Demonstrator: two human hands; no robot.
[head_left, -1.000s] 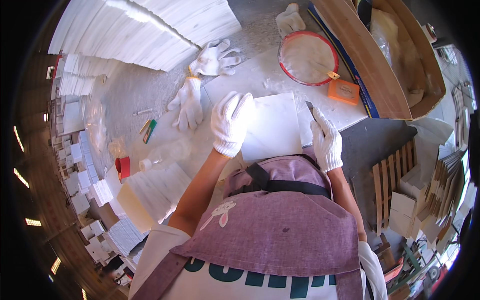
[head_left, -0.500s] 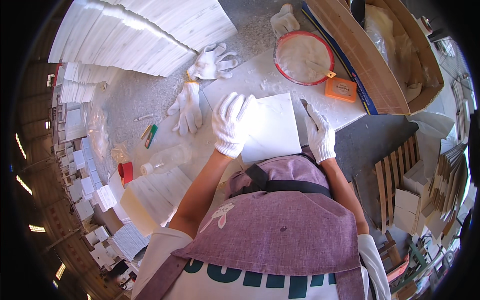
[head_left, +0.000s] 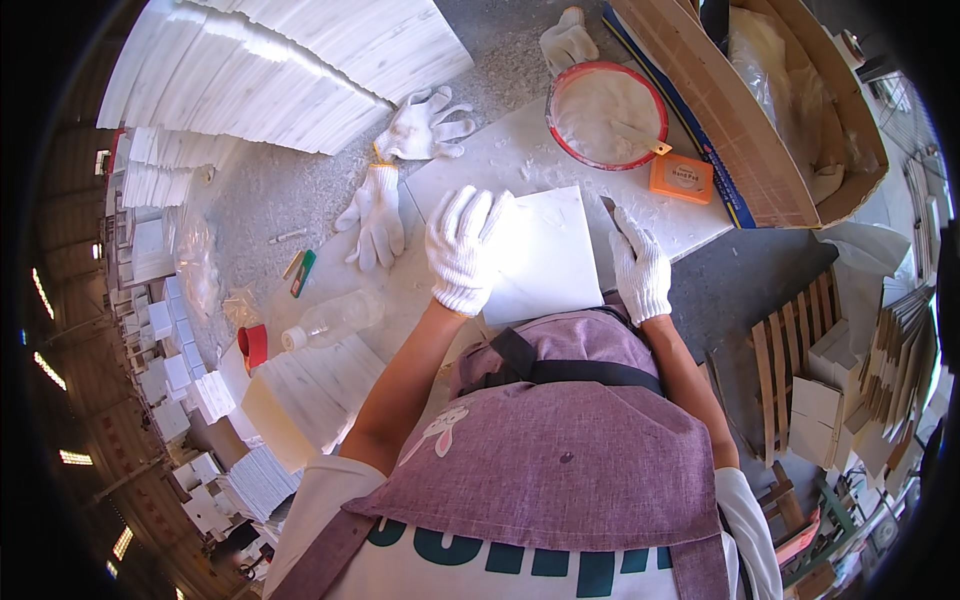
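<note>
A square white marble-look tile (head_left: 548,258) lies in front of me, against my purple apron. My left hand (head_left: 463,250), in a white knit glove, rests over the tile's left edge with its fingers stretched out. Just off the right edge is my gloved right hand (head_left: 640,268), closed on a thin tool with a small dark blade (head_left: 608,205), which looks like a putty knife; its handle is hidden in the glove. Past the tile stands a red-rimmed tub (head_left: 664,105) of whitish paste with a spatula in it. Beside the tub sits an orange hand pad (head_left: 682,180).
Loose white gloves (head_left: 376,220) lie left of the tile on the dusty worktop (head_left: 315,225). Nearby are a green cutter (head_left: 303,273), a clear bottle (head_left: 340,315) and a red tape roll (head_left: 253,345). Tile stacks (head_left: 260,75) rise far left; a cardboard box (head_left: 750,130) stands far right.
My left hand has shifted very slightly to the right on the tile. The tile and my right hand look unmoved.
</note>
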